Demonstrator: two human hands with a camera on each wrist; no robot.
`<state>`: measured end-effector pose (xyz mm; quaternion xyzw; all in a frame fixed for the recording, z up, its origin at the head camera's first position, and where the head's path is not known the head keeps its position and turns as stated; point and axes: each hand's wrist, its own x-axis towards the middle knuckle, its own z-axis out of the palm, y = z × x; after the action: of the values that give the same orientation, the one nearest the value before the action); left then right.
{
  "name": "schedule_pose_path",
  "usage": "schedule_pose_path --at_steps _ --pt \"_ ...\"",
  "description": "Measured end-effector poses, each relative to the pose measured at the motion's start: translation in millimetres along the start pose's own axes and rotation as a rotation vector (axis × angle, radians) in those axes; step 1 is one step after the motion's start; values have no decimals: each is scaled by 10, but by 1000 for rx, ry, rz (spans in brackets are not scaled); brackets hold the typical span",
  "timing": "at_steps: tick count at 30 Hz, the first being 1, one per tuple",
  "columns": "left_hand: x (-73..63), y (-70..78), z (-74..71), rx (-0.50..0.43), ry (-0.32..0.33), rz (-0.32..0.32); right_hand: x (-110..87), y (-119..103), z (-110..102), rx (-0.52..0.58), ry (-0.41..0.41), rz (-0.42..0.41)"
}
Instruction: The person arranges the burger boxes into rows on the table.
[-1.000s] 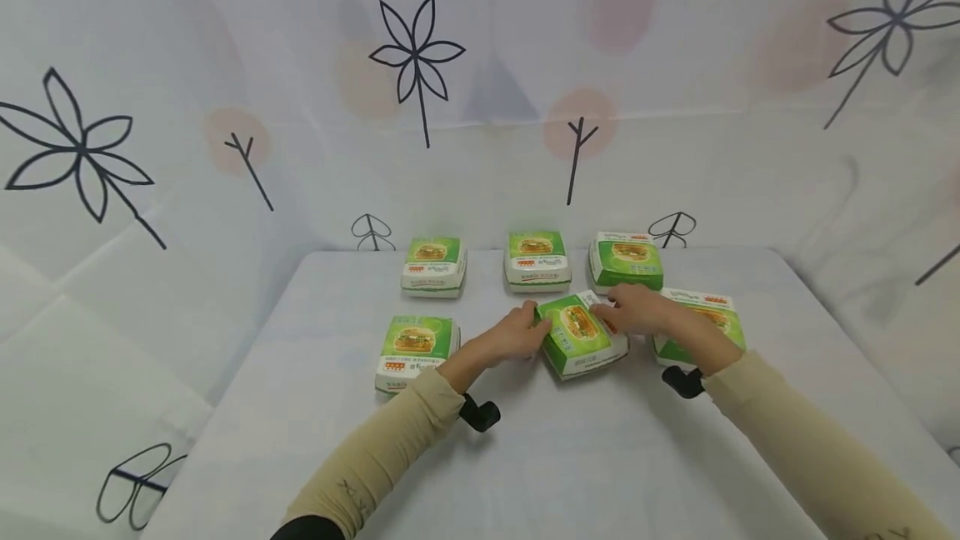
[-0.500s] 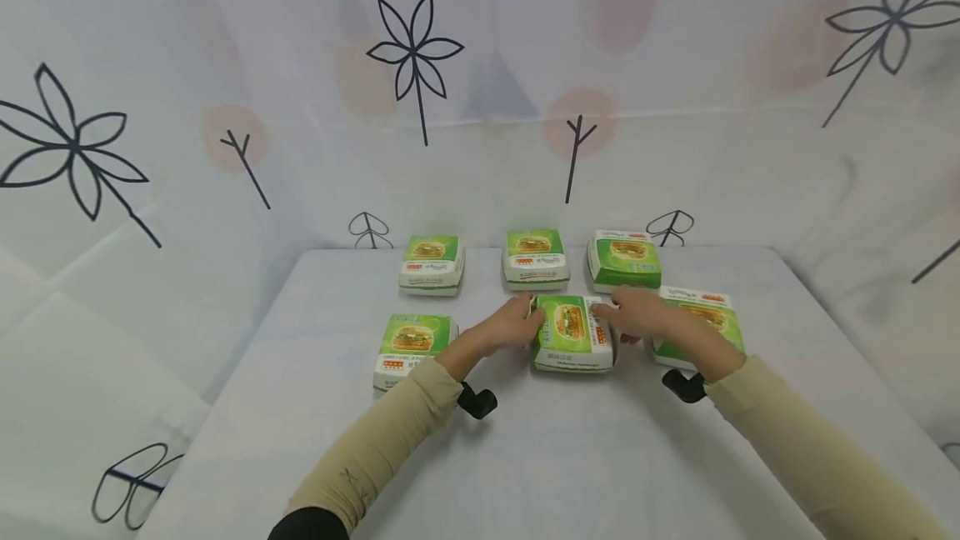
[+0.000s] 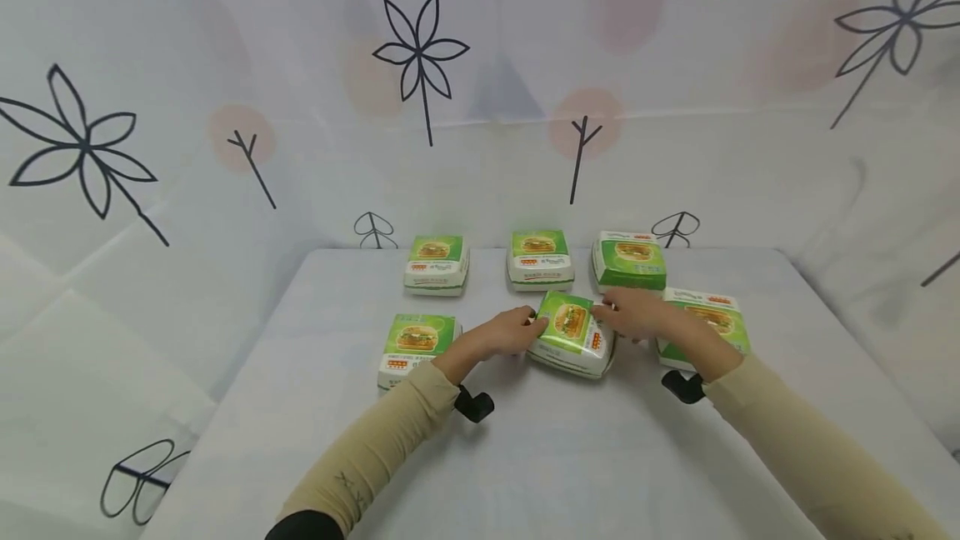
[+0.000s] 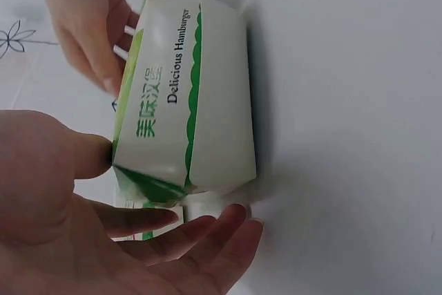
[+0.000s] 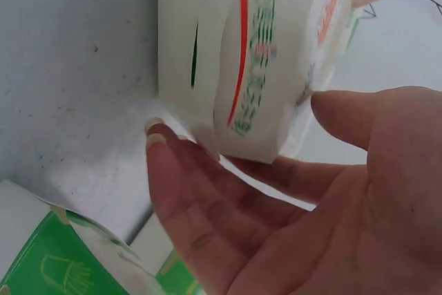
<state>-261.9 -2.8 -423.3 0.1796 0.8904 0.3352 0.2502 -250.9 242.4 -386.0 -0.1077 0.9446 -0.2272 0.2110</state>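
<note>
Between the two hands, near the table's middle, is a green and white hamburger box with a burger picture on its lid. It stands turned at an angle. The left hand holds its left side; in the left wrist view the thumb presses the upper edge of the box, with the other fingers spread by the corner. On the opposite side the right hand grips it. The right wrist view has that thumb on the upper edge of the box and curled fingers at the lower corner.
Three similar boxes line the back: left, a middle box and a right box. Another box lies close beside the right hand, partly behind the forearm. A further box sits left of the left forearm. White cloth covers the table.
The held box has turned clockwise between the hands, from slanting one way, through square, to slanting the other way. Both hands keep nearly the same place. The other boxes stay put.
</note>
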Motion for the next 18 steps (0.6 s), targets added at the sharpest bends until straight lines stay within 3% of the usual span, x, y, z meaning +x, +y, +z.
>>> schedule_pose_path --at_steps 4,10,15,18 --pt "9 -32 -25 -22 9 10 -32 17 2 5 14 11" --pt "-83 -29 -43 -36 -7 0 52 19 -28 -55 59 -28" --pt "-112 -26 -43 -17 -41 -21 79 0 -44 -105 59 -55" --pt "-88 -55 -80 -7 -30 -52 64 -18 -27 -99 41 -57"
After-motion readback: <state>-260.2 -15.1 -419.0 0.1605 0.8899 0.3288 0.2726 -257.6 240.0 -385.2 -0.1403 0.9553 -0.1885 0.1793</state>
